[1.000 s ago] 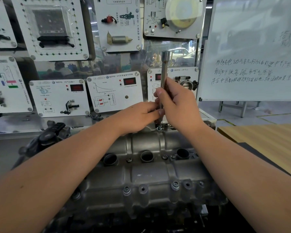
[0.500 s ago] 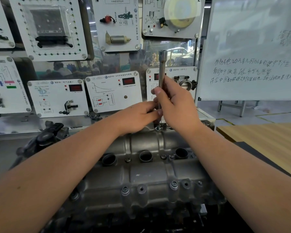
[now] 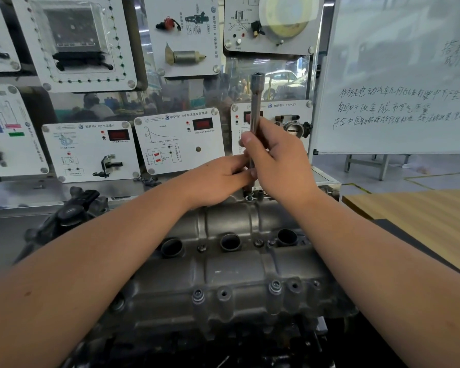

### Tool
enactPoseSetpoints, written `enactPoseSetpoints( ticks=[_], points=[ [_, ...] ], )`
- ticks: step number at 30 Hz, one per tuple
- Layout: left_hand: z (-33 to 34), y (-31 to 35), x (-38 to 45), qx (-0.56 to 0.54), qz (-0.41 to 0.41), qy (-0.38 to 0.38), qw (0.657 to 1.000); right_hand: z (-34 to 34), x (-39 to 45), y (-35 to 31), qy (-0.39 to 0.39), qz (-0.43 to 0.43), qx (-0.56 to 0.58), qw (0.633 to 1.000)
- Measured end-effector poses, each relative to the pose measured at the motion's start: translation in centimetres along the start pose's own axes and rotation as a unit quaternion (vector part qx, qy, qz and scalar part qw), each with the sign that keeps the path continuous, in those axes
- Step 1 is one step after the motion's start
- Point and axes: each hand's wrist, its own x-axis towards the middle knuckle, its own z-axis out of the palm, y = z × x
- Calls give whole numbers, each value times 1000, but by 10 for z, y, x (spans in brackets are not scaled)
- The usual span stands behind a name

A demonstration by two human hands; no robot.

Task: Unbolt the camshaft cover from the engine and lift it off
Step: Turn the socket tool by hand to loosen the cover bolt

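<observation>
Your right hand (image 3: 275, 158) grasps the long socket tool (image 3: 255, 112) around its middle, thumb and fingers curled on the shaft, which looks chosen to keep it steady and plumb over a bolt (image 3: 249, 198) on the far edge of the camshaft cover (image 3: 231, 264). Your left hand (image 3: 218, 179) reaches in from the left and pinches the lower part of the shaft with its fingertips, probably to guide the tip down onto the bolt head or to spin it; whether the tip is seated you cannot tell, since your hands hide it. The tool stands nearly upright, long axis vertical, its open end pointing up toward the display panels (image 3: 178, 142) on the far wall. The cover sits on the engine in the middle of the scene, between your forearms, its long axis running left to right, its three round wells facing up, and bolts showing along its near edge, so unbolting seems unfinished
</observation>
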Motion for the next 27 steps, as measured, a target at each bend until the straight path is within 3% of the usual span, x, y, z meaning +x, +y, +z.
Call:
enactPoseSetpoints(
  ticks=[27],
  points=[
    [-3,4,-2,15,-2,-12,1000,0,1,2,9,-6,-3,1000]
  ],
)
